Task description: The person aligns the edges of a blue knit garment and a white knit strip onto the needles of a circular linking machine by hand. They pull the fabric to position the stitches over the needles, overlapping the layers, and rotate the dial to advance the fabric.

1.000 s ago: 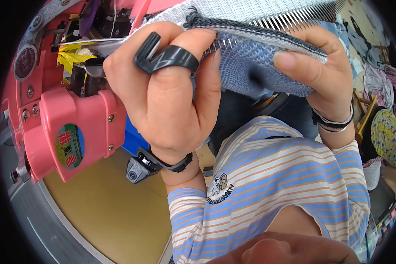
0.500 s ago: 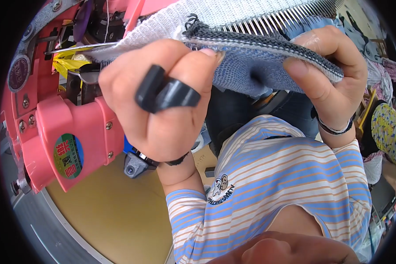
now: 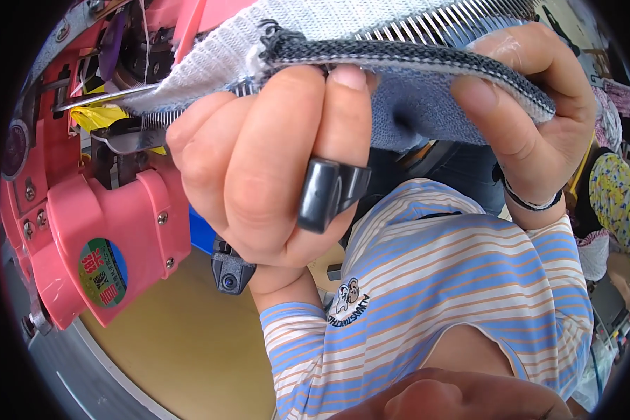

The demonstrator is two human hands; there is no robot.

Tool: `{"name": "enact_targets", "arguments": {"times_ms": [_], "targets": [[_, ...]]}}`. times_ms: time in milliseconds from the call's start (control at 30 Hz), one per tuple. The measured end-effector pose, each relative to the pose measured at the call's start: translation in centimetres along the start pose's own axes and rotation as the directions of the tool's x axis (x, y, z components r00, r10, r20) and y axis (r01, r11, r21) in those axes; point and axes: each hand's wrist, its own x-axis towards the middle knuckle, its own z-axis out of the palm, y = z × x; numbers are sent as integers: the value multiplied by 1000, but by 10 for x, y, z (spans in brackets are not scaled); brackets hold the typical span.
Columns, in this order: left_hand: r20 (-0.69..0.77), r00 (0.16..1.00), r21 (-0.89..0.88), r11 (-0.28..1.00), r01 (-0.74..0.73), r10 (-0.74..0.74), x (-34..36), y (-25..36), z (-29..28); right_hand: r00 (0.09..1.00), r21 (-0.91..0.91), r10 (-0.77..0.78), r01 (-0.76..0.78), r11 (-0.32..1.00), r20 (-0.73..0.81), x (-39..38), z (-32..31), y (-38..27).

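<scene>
Your left hand (image 3: 273,168) is curled almost into a fist, its back toward the camera. Its fingers are bent tight, and the tips come up to the lower edge of the dark band (image 3: 392,54), near the band's left end. One nail shows against that edge; whether the fingertips pinch the fabric there cannot be told, since their far side is hidden. A black ring (image 3: 325,196) sits on one of this hand's fingers.

Your right hand (image 3: 532,112) is closed on the right end of the band: the thumb presses on the near face, the other fingers bend round behind it, and their tips are out of sight. A wristband (image 3: 528,199) circles that wrist.

The band runs between your two hands, dipping to the right, with a tuft (image 3: 276,38) of loose dark yarn at its left end. Blue knit (image 3: 441,115) hangs below it. White knit (image 3: 238,52) lies just above and behind it, and a row of metal pins (image 3: 441,28) slants along that side.

The pink machine (image 3: 112,231) stands to the left of your left hand, and a small camera (image 3: 231,273) is near your left wrist.
</scene>
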Motion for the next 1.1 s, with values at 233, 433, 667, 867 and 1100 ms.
{"name": "enact_targets", "arguments": {"times_ms": [233,433,667,867,1100], "targets": [[-49,998,-84,995,-47,43,-2,-6,8,993,186,-1,22,982,-115,3,7,8],[-95,995,-120,993,-18,7,2,-4,16,985,34,-157,160,987,-75,21,5,5],[-98,995,-19,999,-27,25,7,3,19,997,99,-44,50,994,-63,18,6,-1],[-149,984,19,995,-95,96,4,-4,26,996,84,-44,50,995,-78,17,9,0],[-223,974,-43,998,-52,41,5,1,33,993,63,-53,59,996,-102,14,6,1]]}}
